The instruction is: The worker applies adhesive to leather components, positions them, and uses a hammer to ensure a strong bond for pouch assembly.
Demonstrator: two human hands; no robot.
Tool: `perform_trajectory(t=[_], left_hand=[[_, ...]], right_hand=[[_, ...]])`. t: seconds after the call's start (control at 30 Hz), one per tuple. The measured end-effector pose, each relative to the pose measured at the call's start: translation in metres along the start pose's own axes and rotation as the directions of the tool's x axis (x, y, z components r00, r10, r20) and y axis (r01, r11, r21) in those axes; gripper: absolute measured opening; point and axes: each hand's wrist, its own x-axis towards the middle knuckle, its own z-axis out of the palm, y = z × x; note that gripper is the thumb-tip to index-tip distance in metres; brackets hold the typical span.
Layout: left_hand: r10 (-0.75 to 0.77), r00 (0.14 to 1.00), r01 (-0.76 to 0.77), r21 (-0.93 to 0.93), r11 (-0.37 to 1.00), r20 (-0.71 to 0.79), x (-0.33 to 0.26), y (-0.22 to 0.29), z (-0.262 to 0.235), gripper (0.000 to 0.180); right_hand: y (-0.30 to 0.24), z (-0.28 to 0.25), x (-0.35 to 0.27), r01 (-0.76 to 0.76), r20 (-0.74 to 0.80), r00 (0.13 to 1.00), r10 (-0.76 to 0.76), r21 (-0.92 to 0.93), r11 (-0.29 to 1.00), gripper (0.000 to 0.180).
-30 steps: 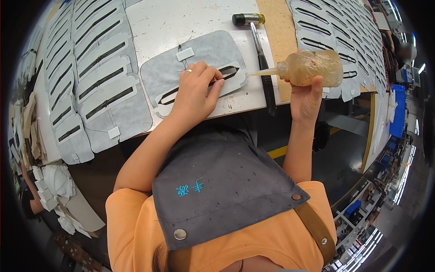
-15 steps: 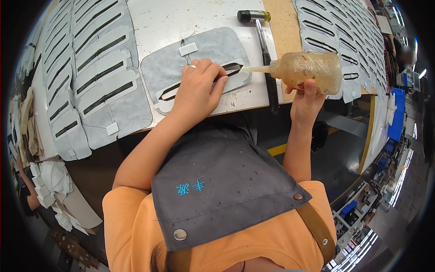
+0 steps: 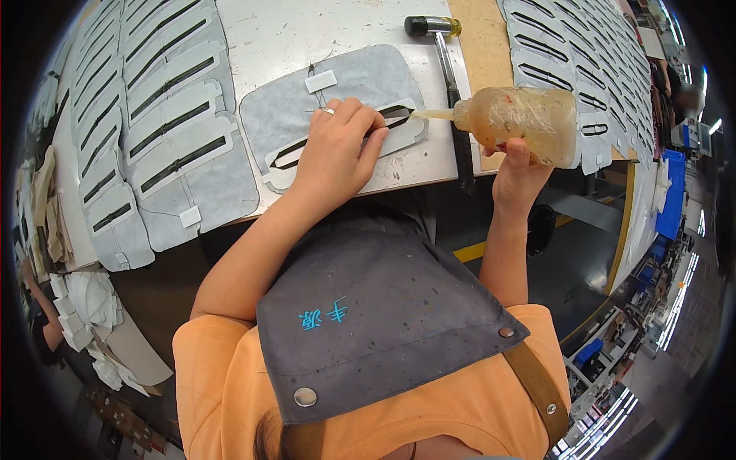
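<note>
Through the head camera I look down on a pale table [image 3: 345, 27] with a gray cloth piece [image 3: 287, 111] lying flat at its near edge, between two spreads of similar pieces. A white strip [image 3: 399, 138] with a dark-edged slot [image 3: 399, 113] runs across that piece, from near left to far right.

I see the left hand [image 3: 341, 146] resting over the middle of the strip, its fingers curled downward and the thumb close to the index finger. The fingertips are hidden, so I cannot tell whether they pinch anything.

The right hand [image 3: 521, 172] has its fingers wrapped around a cloudy yellowish bottle [image 3: 529, 123], tipped on its side. Its narrow nozzle [image 3: 433, 114] points left, with the tip at the right end of the slot; I cannot tell if it touches.

Under the nozzle, just right of the cloth piece, I have a hammer [image 3: 447, 73] lying with its head at the far end and its dark handle toward the near edge. A small white tab [image 3: 320, 80] sits on the cloth beyond the left hand.
</note>
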Motion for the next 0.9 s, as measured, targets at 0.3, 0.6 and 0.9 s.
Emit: perform_trajectory(t=[0.3,0.6,0.9], left_hand=[[0.003,1.000,-0.003,-0.001,1.000,0.000,0.000,0.000,0.000,0.005],[-0.005,1.000,0.005,-0.005,1.000,0.005,0.000,0.001,-0.001,0.005],[-0.005,1.000,0.005,0.015,1.000,0.019,0.000,0.001,0.000,0.005]], right_hand=[[0.001,-0.002,0.006,-0.047,0.036,0.998,0.046,0.011,0.999,0.055],[0.002,-0.024,0.032,-0.455,0.238,0.859,0.454,0.761,0.463,0.074],[0.004,0.005,0.027,-0.080,0.022,0.997,0.079,0.054,0.995,0.062]])
